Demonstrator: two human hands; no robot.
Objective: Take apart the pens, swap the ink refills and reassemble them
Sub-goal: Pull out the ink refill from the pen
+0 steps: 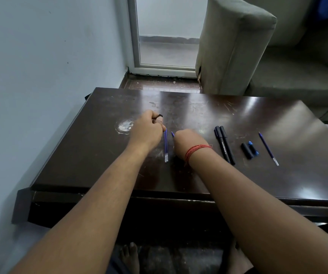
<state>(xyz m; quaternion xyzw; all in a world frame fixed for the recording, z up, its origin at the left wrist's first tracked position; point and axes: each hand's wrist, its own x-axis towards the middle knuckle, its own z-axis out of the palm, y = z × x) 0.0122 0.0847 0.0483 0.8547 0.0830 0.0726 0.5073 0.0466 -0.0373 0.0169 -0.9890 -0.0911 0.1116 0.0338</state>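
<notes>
My left hand point(148, 129) is closed over a small black pen piece point(159, 116), and its fingertips touch the top of two blue ink refills point(166, 147) lying side by side on the dark table point(277, 178). My right hand point(189, 144), with a red thread at the wrist, is closed on a blue refill point(172, 134) whose tip pokes out to the upper left. To the right lie two black pen barrels point(224, 144), two black caps with blue ends point(249, 150) and one more blue refill point(268, 148).
A pale wall runs along the table's left side. A grey sofa point(238, 46) stands behind the table at the right, beside a glass door point(167, 32). The table has a white worn patch point(125, 125) left of my left hand. Bare feet show below the table.
</notes>
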